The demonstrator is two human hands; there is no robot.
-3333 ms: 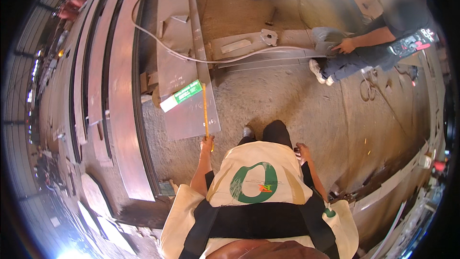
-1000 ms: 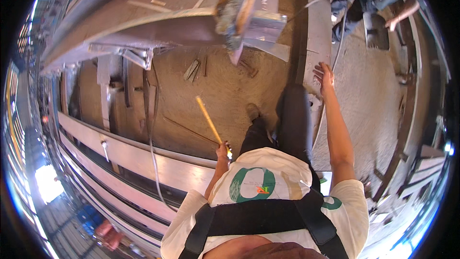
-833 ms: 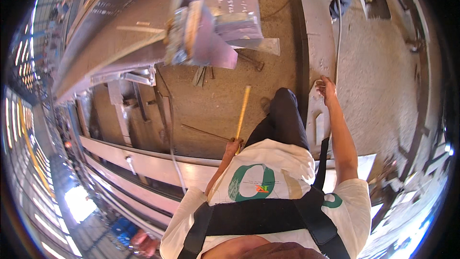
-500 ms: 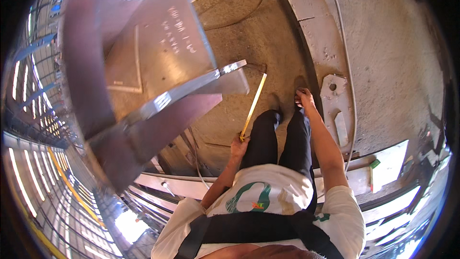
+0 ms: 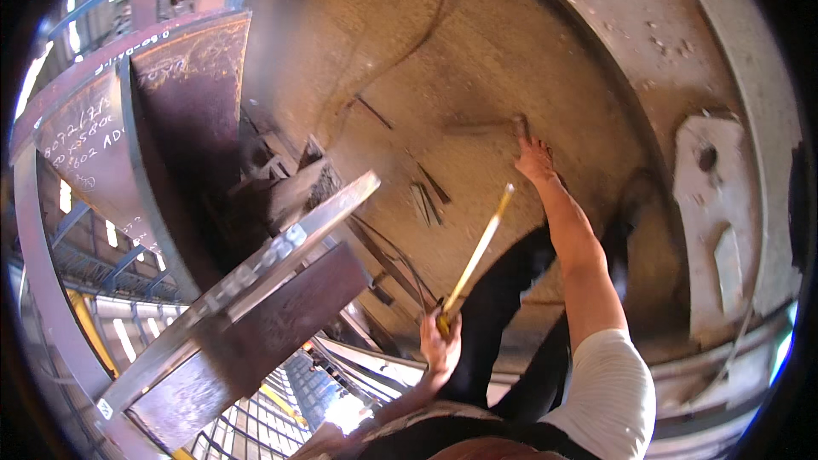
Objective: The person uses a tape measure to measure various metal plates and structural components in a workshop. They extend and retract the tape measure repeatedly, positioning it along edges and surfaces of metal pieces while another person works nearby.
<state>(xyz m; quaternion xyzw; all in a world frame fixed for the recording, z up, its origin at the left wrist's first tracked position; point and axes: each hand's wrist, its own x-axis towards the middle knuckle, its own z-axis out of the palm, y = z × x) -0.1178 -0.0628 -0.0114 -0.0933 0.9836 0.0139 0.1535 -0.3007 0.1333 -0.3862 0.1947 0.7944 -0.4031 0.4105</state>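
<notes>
My left hand grips a tape measure whose stiff yellow blade sticks up and to the right over the concrete floor. My right hand is stretched out ahead with its fingers apart, holding nothing, above a dark streak on the floor. My dark trouser legs show between the two arms. A large rusty steel beam crosses the view to the left of the left hand.
Rusty steel plates with chalk marks stand at the left. Thin metal rods and a cable lie on the floor. A pale steel plate with a hole lies at the right.
The view has swung round quickly; the steel beam now fills the left side. My left hand keeps the extended tape, and my right arm stays stretched forward.
</notes>
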